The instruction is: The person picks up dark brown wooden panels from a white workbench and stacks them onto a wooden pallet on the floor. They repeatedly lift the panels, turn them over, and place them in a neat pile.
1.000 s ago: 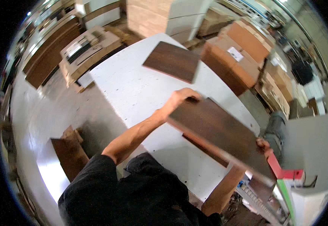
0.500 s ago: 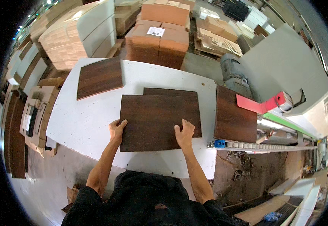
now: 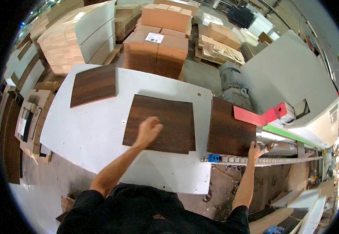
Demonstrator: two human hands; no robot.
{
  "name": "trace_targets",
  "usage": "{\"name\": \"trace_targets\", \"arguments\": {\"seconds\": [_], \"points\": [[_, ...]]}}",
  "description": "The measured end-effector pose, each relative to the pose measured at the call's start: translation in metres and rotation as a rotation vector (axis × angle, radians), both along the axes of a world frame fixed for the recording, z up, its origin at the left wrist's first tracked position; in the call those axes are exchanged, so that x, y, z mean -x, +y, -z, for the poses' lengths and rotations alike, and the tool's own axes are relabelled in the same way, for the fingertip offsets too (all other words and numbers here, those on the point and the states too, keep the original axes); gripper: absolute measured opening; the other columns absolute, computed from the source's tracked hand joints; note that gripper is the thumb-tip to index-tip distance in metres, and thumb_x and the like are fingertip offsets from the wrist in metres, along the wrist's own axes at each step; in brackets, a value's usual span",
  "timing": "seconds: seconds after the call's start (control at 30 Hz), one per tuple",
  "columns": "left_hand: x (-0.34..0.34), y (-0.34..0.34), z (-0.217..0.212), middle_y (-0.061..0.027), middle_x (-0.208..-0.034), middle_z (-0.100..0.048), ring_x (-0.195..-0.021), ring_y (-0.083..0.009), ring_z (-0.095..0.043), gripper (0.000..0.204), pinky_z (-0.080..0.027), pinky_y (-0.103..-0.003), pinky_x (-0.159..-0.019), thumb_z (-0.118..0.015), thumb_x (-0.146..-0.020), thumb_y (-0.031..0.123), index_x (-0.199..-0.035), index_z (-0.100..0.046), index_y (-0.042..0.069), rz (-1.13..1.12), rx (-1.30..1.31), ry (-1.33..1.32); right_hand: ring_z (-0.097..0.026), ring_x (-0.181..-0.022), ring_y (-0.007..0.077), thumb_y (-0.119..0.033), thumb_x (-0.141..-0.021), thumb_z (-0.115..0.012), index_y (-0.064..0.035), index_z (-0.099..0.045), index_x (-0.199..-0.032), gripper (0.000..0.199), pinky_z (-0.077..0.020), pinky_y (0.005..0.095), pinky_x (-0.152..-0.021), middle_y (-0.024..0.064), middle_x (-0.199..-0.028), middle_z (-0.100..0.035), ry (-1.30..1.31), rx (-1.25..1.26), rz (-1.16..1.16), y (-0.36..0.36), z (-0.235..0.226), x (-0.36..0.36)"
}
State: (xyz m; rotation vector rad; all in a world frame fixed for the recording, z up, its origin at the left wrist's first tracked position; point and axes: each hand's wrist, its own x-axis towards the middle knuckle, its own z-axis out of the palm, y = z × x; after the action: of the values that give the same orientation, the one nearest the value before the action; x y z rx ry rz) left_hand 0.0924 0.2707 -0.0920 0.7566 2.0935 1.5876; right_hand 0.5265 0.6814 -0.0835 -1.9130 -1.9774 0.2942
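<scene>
Left hand [image 3: 149, 130] flat on the near edge of the dark panel stack [image 3: 161, 123], fingers loosely spread, pressing rather than gripping. Stack lying mid-table on the white table [image 3: 83, 136], a second sheet peeking out along its right and near edges, so apparently two panels there, not squared up. Right hand [image 3: 254, 148] at the near right corner of the panel by the machine [image 3: 227, 126], fingers curled over that edge; whether actually pinching it, cannot tell. That panel resting partly off the right end of the table, on the roller feed track [image 3: 263, 160], just short of the red guard [image 3: 259, 115]. Best handled, by the look of it, with the right hand keeping the panel square against the track and feeding evenly, fingertips kept back from the rollers and guard, while the left hand steadies the stack without sliding the top sheet askew. Count of dark panels in plain sight: four, namely one lone panel [image 3: 94, 85] at the far left of the table, two in the middle stack, one at the machine. Cardboard boxes [image 3: 156, 50] stacked beyond the far edge of the table. Two hands, both on panels.
</scene>
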Motion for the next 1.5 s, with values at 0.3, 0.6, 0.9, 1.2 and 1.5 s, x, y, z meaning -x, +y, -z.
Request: {"name": "trace_targets", "arguments": {"seconds": [0.3,0.6,0.9,1.2,1.5], "points": [[-0.073,0.178,0.024,-0.0187,-0.11,-0.068,-0.099,-0.0251,-0.065,0.055,-0.052,-0.037,-0.083,-0.08,-0.081,0.027,-0.117,-0.062,-0.011,0.214,-0.191,-0.71,-0.056,-0.085,0.0373,-0.051,-0.097,-0.054,0.0054,-0.063,-0.093,0.057,-0.0429,0.0474,-0.078,0.023,-0.091,-0.061,0.164,-0.101,-0.283,0.0,0.04,0.03],[-0.036,0.044,-0.037,-0.0121,-0.098,-0.071,-0.086,-0.0187,-0.067,0.042,-0.054,-0.035,-0.075,-0.081,-0.081,0.022,-0.11,-0.068,-0.005,0.045,-0.162,-0.411,-0.04,-0.07,0.0136,-0.041,-0.097,-0.062,0.0022,-0.06,-0.082,0.046,-0.0356,0.0335,-0.064,0.003,-0.075,-0.049,0.327,0.156,-0.288,-0.06,0.047,0.086],[-0.013,-0.078,-0.08,-0.012,-0.106,-0.073,-0.097,-0.0166,-0.068,0.041,-0.055,-0.032,-0.085,-0.084,-0.077,0.011,-0.112,-0.064,0.001,0.008,-0.257,0.244,-0.06,-0.101,0.0292,-0.038,-0.096,-0.055,-0.0064,-0.062,-0.122,0.042,-0.0509,0.0441,-0.083,0.0122,-0.113,-0.065,1.85,0.519,-0.22,-0.171,-0.017,0.247],[-0.007,-0.105,-0.089,-0.0151,-0.109,-0.071,-0.113,-0.0306,-0.065,0.016,-0.052,-0.041,-0.096,-0.07,-0.083,0.009,-0.097,-0.067,0.001,0.077,-0.399,0.578,-0.059,-0.082,0.0246,-0.038,-0.107,-0.041,-0.0073,-0.061,-0.085,0.042,-0.0487,0.043,-0.084,0.0111,-0.088,-0.065,2.32,0.352,-0.909,-0.171,-0.023,0.296],[-0.014,-0.1,-0.085,-0.0117,-0.114,-0.07,-0.119,-0.0317,-0.062,0.02,-0.043,-0.051,-0.108,-0.07,-0.085,0.008,-0.105,-0.069,0.008,0.15,-0.388,0.786,-0.05,-0.083,0.0211,-0.041,-0.109,-0.028,-0.0065,-0.061,-0.088,0.052,-0.0351,0.0394,-0.096,0.0071,-0.083,-0.058,2.301,0.198,-1.11,-0.157,-0.035,0.298]]}}
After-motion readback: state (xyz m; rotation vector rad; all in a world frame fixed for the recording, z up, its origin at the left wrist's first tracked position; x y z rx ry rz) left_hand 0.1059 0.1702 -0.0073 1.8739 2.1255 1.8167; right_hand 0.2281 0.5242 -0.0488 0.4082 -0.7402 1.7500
